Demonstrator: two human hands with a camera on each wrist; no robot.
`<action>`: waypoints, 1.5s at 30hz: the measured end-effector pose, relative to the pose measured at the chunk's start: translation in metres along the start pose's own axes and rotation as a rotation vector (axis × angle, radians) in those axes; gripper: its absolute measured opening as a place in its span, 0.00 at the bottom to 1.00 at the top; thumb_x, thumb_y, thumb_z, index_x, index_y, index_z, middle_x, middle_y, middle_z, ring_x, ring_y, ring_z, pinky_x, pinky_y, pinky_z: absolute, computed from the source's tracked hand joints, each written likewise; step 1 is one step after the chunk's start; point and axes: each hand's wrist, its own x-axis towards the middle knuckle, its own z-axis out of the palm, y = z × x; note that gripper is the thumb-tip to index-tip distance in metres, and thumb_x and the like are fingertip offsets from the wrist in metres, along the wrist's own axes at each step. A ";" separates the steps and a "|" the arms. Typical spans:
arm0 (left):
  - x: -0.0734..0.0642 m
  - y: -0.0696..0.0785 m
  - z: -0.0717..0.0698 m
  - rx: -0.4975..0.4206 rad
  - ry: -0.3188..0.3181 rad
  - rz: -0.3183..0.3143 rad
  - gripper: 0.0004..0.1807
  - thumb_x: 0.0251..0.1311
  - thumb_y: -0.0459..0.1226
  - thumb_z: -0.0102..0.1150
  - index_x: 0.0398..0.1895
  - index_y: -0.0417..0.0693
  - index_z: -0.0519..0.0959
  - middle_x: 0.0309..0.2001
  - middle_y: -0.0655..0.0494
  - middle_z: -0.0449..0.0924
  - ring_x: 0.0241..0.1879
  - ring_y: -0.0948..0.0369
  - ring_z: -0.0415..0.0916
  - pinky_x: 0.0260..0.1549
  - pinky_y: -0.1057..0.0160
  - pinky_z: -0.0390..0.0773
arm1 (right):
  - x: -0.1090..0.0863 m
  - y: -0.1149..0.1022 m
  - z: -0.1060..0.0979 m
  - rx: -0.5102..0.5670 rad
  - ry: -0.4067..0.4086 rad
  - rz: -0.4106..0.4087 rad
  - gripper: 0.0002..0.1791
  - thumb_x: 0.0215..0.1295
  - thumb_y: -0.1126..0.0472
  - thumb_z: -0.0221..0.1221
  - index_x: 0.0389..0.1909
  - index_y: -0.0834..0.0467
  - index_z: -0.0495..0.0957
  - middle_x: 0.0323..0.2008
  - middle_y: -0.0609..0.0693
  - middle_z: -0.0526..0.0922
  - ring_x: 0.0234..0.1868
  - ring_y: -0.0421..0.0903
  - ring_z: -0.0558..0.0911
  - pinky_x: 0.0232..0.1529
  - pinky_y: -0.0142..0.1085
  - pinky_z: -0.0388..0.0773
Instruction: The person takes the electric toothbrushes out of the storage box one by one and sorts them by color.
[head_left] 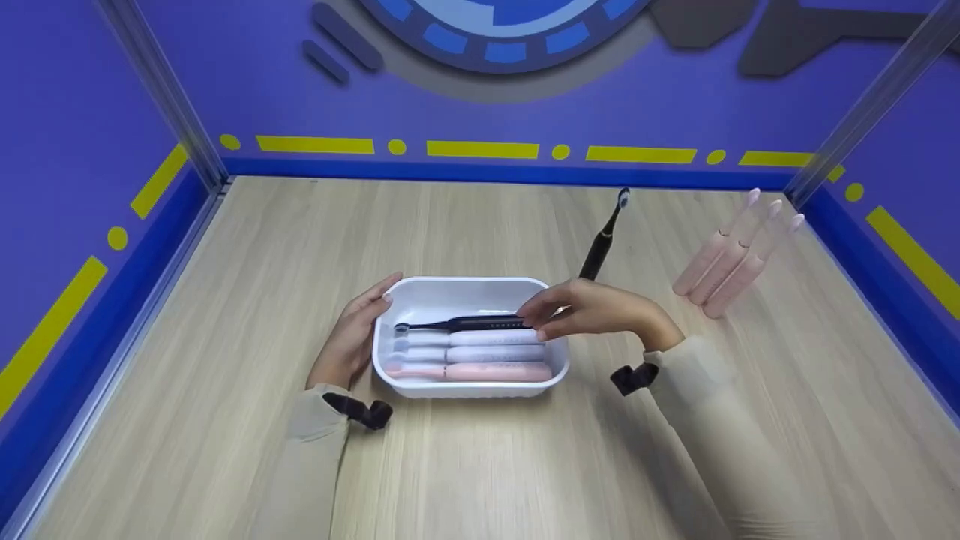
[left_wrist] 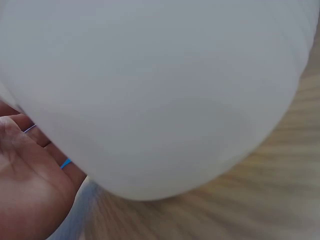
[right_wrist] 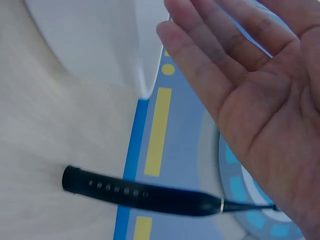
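Observation:
A white plastic bin (head_left: 471,389) holds a row of electric toothbrushes: one pink (head_left: 499,372), two white (head_left: 495,353) and one black (head_left: 476,324) at the far side. My left hand (head_left: 349,337) holds the bin's left end, thumb at the rim and fingers along the outside. In the left wrist view the bin wall (left_wrist: 160,100) hides most of that hand's fingers. My right hand (head_left: 600,307) reaches over the right rim and pinches the handle end of the black toothbrush between thumb and fingers. From the right wrist, its fingertips are hidden behind the bin.
Another black electric toothbrush (head_left: 598,255) stands upright behind my right hand and shows whole in the right wrist view. Farther right, three pink toothbrushes (head_left: 726,274) stand side by side on the wooden table (head_left: 465,465). Blue panels (head_left: 495,120) wall in the back and sides.

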 end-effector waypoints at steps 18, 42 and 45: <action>-0.001 0.002 0.001 -0.005 -0.010 0.003 0.26 0.73 0.32 0.38 0.73 0.44 0.58 0.75 0.53 0.53 0.74 0.58 0.52 0.72 0.62 0.56 | 0.040 -0.020 0.020 -0.241 -0.225 0.097 0.20 0.63 0.61 0.62 0.56 0.61 0.77 0.44 0.51 0.85 0.49 0.44 0.82 0.53 0.37 0.79; -0.001 0.001 0.000 -0.017 -0.019 0.020 0.26 0.72 0.32 0.39 0.73 0.41 0.57 0.75 0.50 0.52 0.74 0.57 0.51 0.72 0.61 0.56 | 0.053 -0.028 0.041 -0.352 -0.313 0.133 0.17 0.57 0.67 0.63 0.48 0.58 0.83 0.43 0.50 0.86 0.46 0.40 0.81 0.49 0.34 0.80; -0.001 0.001 0.000 -0.016 -0.016 0.022 0.26 0.72 0.32 0.39 0.73 0.41 0.57 0.75 0.50 0.53 0.74 0.57 0.52 0.72 0.61 0.56 | 0.054 -0.029 0.042 -0.360 -0.313 0.111 0.10 0.55 0.68 0.62 0.38 0.57 0.83 0.32 0.43 0.83 0.35 0.35 0.76 0.38 0.28 0.76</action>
